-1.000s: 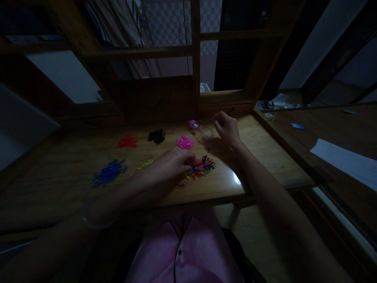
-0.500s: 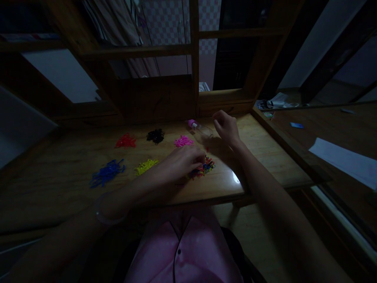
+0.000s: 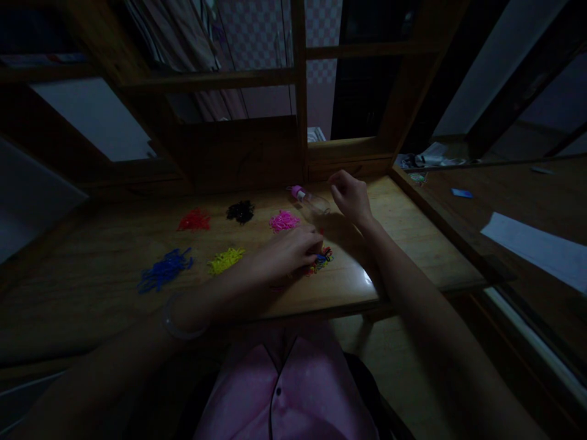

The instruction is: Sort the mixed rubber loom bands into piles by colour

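My left hand (image 3: 296, 249) reaches over a mixed pile of small coloured bands (image 3: 323, 259), red, yellow, blue and black among them. Its thumb and fingers are pinched together at the pile's left side, and what is between them is hidden. Farther right, my right hand (image 3: 352, 197) is curled into a loose fist beside a clear bottle with a pink cap (image 3: 314, 201), which lies on its side. The inside of that fist cannot be seen. Just beyond my left hand is a heap of pink bands (image 3: 284, 220).
Sorted heaps lie to the left: yellow bands (image 3: 226, 260), blue bands (image 3: 165, 270), red bands (image 3: 194, 220) and black bands (image 3: 241, 211). A wooden shelf frame (image 3: 300, 85) rises behind the desk (image 3: 105, 244). White paper (image 3: 536, 244) rests on the surface at right.
My left hand has shifted slightly right over the mixed pile, its fingers covering more of it. My right hand stays curled in about the same place.
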The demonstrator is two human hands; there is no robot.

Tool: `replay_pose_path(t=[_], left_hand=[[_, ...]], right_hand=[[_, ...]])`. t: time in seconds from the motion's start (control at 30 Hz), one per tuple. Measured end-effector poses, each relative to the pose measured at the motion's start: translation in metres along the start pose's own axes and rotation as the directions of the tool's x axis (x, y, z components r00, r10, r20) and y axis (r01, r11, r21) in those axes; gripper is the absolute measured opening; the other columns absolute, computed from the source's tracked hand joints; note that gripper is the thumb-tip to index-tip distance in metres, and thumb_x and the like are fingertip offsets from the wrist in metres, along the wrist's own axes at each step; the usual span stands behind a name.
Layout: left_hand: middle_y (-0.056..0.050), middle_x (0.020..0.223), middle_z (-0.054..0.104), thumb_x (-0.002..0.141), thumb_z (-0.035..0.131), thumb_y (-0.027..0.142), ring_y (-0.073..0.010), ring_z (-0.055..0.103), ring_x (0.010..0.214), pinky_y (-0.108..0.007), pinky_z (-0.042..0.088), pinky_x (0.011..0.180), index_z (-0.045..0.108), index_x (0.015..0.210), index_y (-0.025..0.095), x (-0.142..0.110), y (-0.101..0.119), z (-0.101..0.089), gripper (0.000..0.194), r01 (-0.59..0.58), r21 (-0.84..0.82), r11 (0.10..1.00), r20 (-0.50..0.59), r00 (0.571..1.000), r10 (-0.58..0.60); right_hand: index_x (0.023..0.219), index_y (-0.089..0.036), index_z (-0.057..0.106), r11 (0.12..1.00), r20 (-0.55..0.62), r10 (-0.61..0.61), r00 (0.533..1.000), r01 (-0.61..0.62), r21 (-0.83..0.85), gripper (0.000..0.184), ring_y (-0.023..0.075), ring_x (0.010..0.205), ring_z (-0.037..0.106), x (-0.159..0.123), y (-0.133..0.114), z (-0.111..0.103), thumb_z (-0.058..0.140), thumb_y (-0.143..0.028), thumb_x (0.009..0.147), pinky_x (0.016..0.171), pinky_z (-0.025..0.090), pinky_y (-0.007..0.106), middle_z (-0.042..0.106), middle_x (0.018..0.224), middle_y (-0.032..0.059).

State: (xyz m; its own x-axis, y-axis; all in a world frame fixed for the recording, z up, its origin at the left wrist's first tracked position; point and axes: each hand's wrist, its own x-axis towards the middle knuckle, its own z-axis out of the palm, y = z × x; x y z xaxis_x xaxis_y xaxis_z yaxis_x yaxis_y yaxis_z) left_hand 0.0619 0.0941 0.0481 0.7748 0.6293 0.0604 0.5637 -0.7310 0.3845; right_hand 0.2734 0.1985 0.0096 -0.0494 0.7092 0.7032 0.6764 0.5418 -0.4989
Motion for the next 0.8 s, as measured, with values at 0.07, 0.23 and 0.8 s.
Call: replay_pose_path(t=[0.07, 0.23, 0.8], left_hand=[[-0.002, 0.088, 0.061, 0.088, 0.059, 0.022, -0.0149, 0.054, 0.08, -0.026, 0.039, 0.07, 0.059, 0.084, 0.017, -0.002, -0.001, -0.007, 0.007, 0.013, -0.04, 0.999, -0.008, 1.0, -0.014], [-0.002, 0.081, 0.062, 0.084, 0.062, 0.022, -0.0136, 0.054, 0.073, -0.026, 0.036, 0.064, 0.065, 0.079, 0.016, -0.011, 0.0, -0.026, 0.009, 0.1, -0.068, 0.993, 0.043, 0.994, -0.097], [-0.004, 0.09, 0.06, 0.088, 0.056, 0.031, -0.018, 0.052, 0.081, -0.03, 0.038, 0.07, 0.065, 0.082, 0.02, -0.045, 0.005, -0.005, 0.015, 0.164, -0.036, 0.986, 0.072, 0.984, -0.162]], right_hand=[[0.092, -0.02, 0.063, 1.0, -0.004, -0.005, 1.0, 0.005, 0.001, 0.016, 0.0168, 0.064, 0.058, 0.0, 0.0, 0.001, 0.05, -0.018, 0.084, 0.062, 0.037, 0.028, 0.067, 0.08, 0.0039], [0.093, -0.02, 0.063, 1.0, 0.005, 0.002, 1.0, -0.002, -0.007, 0.016, 0.0166, 0.064, 0.058, 0.0, 0.0, 0.001, 0.05, -0.018, 0.084, 0.061, 0.037, 0.028, 0.066, 0.078, 0.0031], [0.093, -0.021, 0.062, 1.0, 0.042, 0.01, 0.999, -0.011, 0.013, 0.015, 0.0171, 0.067, 0.058, -0.002, 0.0, 0.002, 0.051, -0.017, 0.085, 0.064, 0.039, 0.03, 0.067, 0.082, 0.0036]])
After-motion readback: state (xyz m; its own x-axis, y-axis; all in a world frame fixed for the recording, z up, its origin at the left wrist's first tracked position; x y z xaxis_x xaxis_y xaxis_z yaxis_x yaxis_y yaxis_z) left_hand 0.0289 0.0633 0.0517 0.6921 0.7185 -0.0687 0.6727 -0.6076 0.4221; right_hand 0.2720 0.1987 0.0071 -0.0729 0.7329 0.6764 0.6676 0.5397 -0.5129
